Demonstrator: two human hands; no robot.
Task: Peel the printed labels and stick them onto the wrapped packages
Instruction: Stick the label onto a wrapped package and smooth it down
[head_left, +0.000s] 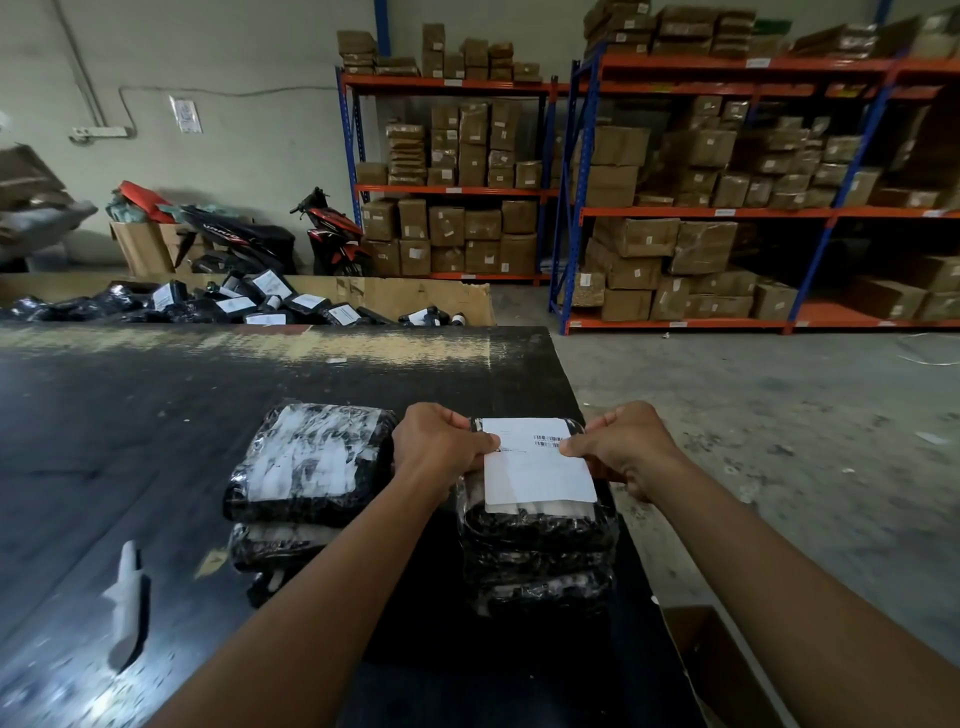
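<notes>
Pinching white barcode label (537, 462) at opposite edges: left hand (441, 449), right hand (626, 447), flat atop wrapped package (535, 525).

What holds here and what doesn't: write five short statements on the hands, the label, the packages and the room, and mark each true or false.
1. The left hand and the right hand both pinch the white label by its side edges. True.
2. The label is held over the left-hand pile. False: it is over the top package of the right stack.
3. The packages by the hands form one pile. False: a left stack stands beside the right one.
4. Labelled packages lie in a cardboard bin beyond the table. True.
5. The racks behind are bare. False: brown boxes fill the shelves.
</notes>
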